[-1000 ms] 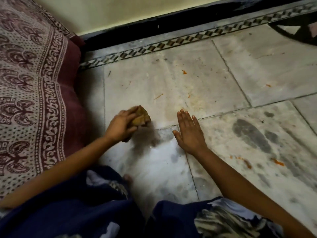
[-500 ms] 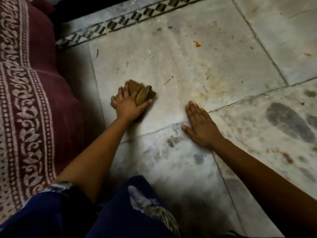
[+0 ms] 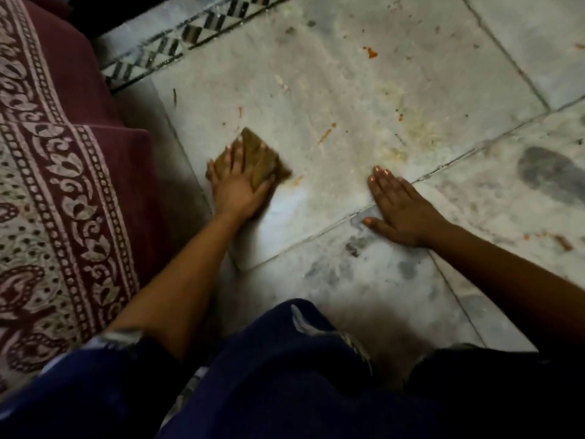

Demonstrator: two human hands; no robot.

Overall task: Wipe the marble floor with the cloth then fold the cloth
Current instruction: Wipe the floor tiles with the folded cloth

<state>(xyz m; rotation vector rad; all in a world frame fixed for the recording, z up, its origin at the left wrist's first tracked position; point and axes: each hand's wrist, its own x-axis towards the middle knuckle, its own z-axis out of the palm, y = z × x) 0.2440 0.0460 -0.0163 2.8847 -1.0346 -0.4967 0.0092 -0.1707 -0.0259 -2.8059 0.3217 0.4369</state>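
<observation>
Dark blue clothing (image 3: pixel 285 391) fills the near edge, both bare forearms reaching out over it. Right hand (image 3: pixel 402 210) flat on the marble floor (image 3: pixel 364 99), fingers together, palm down, grasping nothing, resting across a tile seam. Left hand (image 3: pixel 240 185) spread flat, pressing the brown cloth (image 3: pixel 256 153) onto the floor; cloth partly folded, near the maroon patterned bedspread (image 3: pixel 57 191) at left. Orange smears (image 3: pixel 326 134) beyond the cloth, another orange spot (image 3: pixel 370 52) farther. Black-and-white mosaic border (image 3: pixel 177 49) at far edge.
</observation>
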